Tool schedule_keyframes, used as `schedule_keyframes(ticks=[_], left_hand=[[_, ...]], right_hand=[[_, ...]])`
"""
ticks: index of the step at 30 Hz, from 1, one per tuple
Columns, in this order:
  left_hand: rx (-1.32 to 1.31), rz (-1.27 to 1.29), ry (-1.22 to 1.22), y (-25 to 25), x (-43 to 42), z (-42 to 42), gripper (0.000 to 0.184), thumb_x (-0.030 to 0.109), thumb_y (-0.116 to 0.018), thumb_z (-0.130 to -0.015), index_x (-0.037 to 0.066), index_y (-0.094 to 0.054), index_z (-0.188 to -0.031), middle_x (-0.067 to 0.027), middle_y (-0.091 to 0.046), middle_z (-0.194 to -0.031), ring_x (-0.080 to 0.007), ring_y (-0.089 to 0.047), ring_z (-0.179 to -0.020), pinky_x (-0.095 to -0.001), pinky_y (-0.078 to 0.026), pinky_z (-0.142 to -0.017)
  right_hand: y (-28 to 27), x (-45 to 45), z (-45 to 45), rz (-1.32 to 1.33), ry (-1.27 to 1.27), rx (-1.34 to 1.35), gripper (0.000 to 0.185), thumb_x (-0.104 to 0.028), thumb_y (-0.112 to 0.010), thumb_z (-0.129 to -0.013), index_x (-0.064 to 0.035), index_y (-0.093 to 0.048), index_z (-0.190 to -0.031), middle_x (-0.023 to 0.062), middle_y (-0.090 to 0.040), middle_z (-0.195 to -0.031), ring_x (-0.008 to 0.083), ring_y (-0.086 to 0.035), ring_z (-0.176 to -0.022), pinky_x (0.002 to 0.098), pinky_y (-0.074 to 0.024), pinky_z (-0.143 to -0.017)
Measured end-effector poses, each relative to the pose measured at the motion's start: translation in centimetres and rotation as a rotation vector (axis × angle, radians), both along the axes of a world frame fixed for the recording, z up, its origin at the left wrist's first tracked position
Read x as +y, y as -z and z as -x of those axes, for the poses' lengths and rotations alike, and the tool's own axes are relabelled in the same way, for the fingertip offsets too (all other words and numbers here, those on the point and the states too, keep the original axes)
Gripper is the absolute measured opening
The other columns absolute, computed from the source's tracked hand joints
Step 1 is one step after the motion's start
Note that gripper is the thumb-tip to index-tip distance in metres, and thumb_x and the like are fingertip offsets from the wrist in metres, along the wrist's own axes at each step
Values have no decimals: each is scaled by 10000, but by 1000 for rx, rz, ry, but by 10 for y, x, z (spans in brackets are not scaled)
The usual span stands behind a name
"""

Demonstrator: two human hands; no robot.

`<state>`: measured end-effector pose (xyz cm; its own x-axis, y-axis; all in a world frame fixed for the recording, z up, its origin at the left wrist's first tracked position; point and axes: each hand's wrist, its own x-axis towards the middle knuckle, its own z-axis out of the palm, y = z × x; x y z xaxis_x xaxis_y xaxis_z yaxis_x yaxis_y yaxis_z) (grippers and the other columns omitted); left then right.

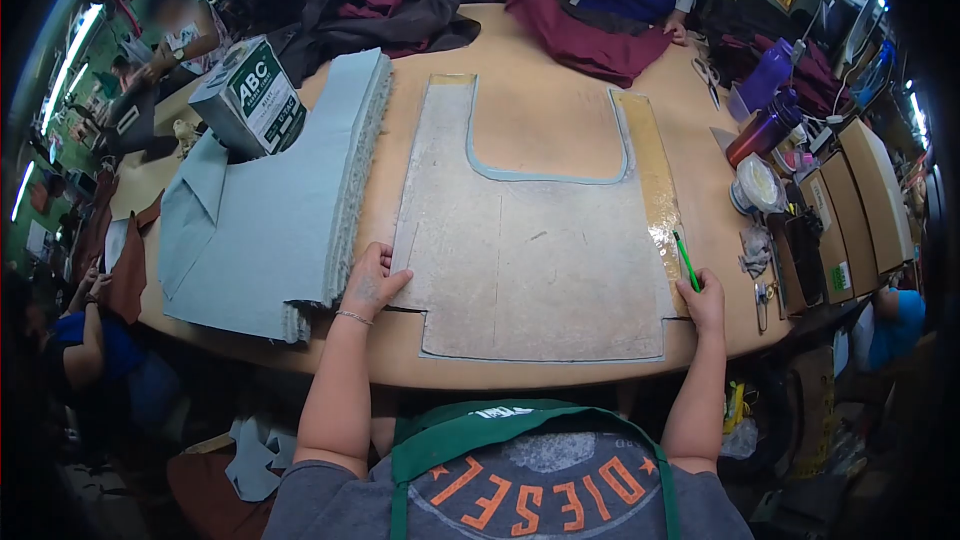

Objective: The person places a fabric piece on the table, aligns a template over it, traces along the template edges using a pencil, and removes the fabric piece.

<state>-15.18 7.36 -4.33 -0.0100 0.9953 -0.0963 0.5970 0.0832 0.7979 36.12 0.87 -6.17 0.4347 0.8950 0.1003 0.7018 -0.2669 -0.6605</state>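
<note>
Template (head view): grey template (560, 260) flat on the table (550, 120), U-shaped cut-out facing the far side.
Left hand (375, 280): loosely curled, thumb at the template's left edge; grip cannot be determined.
Right hand (704, 300): closed around the green pen (686, 258), near the template's right edge.
Fabric stack (265, 240): left of the template, beside the metal can (250, 100).

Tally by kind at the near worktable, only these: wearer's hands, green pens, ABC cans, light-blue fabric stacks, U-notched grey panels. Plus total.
Hands: 2 (left hand, right hand)
Green pen: 1
ABC can: 1
Light-blue fabric stack: 1
U-notched grey panel: 1
Total: 6
</note>
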Motion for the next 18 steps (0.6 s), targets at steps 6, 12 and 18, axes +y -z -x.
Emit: schedule_keyframes(ticks=[6, 12, 18], left_hand=[[44, -27, 65, -8, -2, -6, 550, 144, -726, -643, -54, -485, -1096, -162, -567, -876, -233, -563, -752, -319, -466, -703], [233, -57, 76, -6, -2, -7, 693, 234, -723, -656, -19, -433, -1233, -199, -547, -899, -286, -551, -811, -335, -449, -753], [384, -56, 64, -9, -3, -12, 750, 325, -715, -665, -26, -411, -1254, -218, -528, -902, -321, -537, -850, -338, -437, -774]], right_hand=[[-9, -2, 9, -1, 16, 69, 263, -154, -687, -680, 25, -501, -724, 118, -514, -666, 182, -476, -594, 329, -416, -584], [-9, -3, 16, -57, 13, 103, 270, -119, -683, -691, 18, -564, -891, 113, -580, -769, 191, -547, -679, 315, -448, -643], [-4, -2, 12, 7, 25, 72, 304, -104, -677, -694, 9, -572, -956, 147, -587, -869, 231, -571, -784, 322, -453, -720]])
